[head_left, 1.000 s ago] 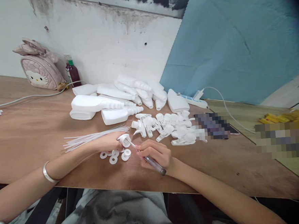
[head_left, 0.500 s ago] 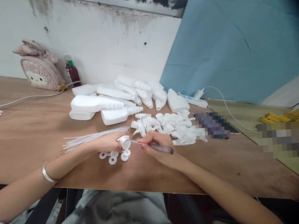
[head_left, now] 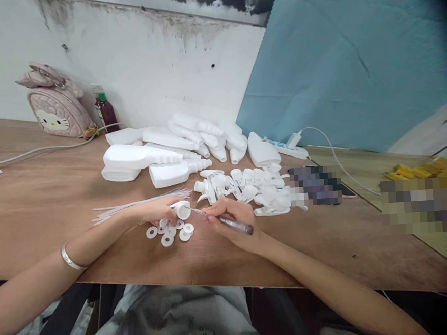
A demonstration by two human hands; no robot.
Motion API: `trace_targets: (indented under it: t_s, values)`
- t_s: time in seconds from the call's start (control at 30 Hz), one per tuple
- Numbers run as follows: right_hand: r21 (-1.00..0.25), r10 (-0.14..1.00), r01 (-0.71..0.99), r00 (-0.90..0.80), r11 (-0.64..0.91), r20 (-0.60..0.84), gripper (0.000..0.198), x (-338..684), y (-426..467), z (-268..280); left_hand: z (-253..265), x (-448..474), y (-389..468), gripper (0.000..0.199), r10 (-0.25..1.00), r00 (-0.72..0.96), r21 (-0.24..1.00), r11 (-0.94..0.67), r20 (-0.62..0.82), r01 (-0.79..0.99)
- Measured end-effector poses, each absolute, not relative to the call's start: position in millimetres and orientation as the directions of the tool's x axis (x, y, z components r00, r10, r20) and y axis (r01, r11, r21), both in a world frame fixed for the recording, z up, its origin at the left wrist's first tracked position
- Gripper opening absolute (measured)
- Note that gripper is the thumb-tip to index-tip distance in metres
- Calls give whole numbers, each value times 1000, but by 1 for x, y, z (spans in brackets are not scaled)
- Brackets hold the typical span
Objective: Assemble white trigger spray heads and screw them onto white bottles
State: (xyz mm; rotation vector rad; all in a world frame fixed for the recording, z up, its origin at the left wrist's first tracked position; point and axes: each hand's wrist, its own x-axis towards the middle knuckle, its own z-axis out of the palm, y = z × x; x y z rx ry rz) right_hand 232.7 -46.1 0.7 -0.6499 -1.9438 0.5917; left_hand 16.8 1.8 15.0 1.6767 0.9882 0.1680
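Note:
My left hand (head_left: pixel 159 210) is closed around a white spray-bottle trigger head (head_left: pixel 182 211), its round collar turned toward my right. In my right hand (head_left: pixel 231 220) is a screwdriver (head_left: pixel 235 225) with a clear, dark-ended handle; its thin metal shaft points left and the tip meets the rim of the collar. Below my left hand lie several flat white ring washers (head_left: pixel 168 240). Thin white tubes (head_left: pixel 134 205) lie in a bundle behind my left forearm. More white trigger heads (head_left: pixel 255 185) are heaped beyond my right hand.
White plastic bottles (head_left: pixel 142 155) lie piled at the back of the wooden table (head_left: pixel 309 248). A pink bag (head_left: pixel 58 110) and a dark red bottle (head_left: pixel 107 113) stand by the wall. At right are a phone (head_left: pixel 314 184), a power strip (head_left: pixel 289 148) and yellow items (head_left: pixel 426 168).
The screwdriver tip has come against the collar of the trigger head, which has turned slightly in my left hand. The whole view has shifted a little.

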Motion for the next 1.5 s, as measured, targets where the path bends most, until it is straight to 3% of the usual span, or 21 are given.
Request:
trace_targets:
  t_s: [0.1, 0.3, 0.43, 0.73, 1.0, 1.07, 1.17, 1.3, 1.5]
  values:
    - [-431, 500, 254, -419, 866, 758, 12, 230, -51, 2, 13, 17, 3, 42, 695, 585, 830, 32, -419, 557]
    - [-203, 356, 370, -411, 906, 839, 15, 225, -57, 6, 12, 23, -2, 36, 721, 559, 844, 67, -410, 532]
    - [-215, 389, 426, -377, 879, 840, 13, 224, -58, 4, 18, 28, -8, 37, 729, 532, 845, 118, -430, 522]
    - [-436, 590, 489, -217, 755, 778, 17, 221, -54, -5, 13, 30, -9, 36, 777, 530, 877, 56, -339, 478]
    - [-265, 444, 481, -309, 836, 841, 16, 213, -56, -8, 8, 33, -12, 34, 839, 460, 840, -7, -290, 542]
    - [-323, 490, 475, -286, 819, 823, 17, 214, -55, -8, 9, 33, -13, 29, 848, 464, 847, -34, -257, 531]
    - [-543, 662, 443, -170, 713, 730, 21, 215, -50, -6, 11, 32, -12, 30, 825, 492, 868, -2, -279, 496]
    - [-838, 865, 228, -43, 496, 500, 22, 215, -43, -4, 17, 30, -10, 43, 776, 496, 867, 126, -389, 482]
    - [-938, 939, -28, -2, 345, 345, 23, 211, -43, -2, 19, 26, -6, 47, 733, 475, 831, 222, -487, 510]
